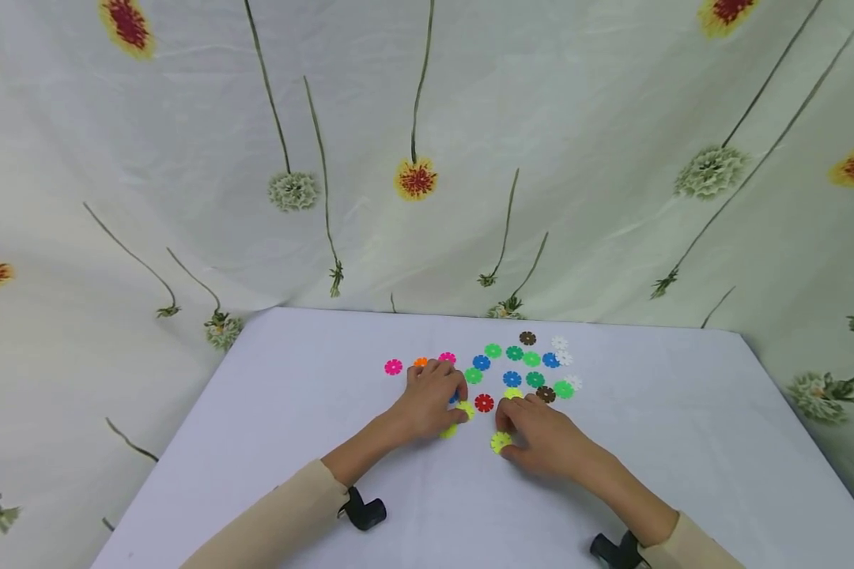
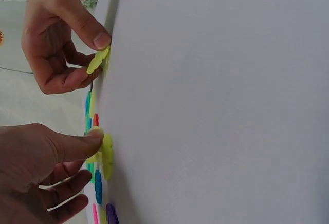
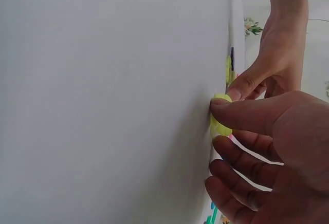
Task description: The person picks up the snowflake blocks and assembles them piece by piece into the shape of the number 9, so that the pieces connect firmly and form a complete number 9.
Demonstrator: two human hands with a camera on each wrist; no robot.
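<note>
My left hand pinches a yellow notched plastic disc between thumb and fingers, low over the white table. Under that hand lies a second yellow disc, with a blue disc partly covered beside it. To the right, my right hand holds another yellow notched disc by its edge, tilted; its thumb presses the near face. A red disc lies flat between the hands. Just beyond the right hand's fingers, one more yellow disc is partly hidden.
Several green, blue, brown and white discs lie scattered behind the hands, among them a brown disc and a blue disc. A pink disc lies farther left. Flower-patterned cloth hangs behind the white table.
</note>
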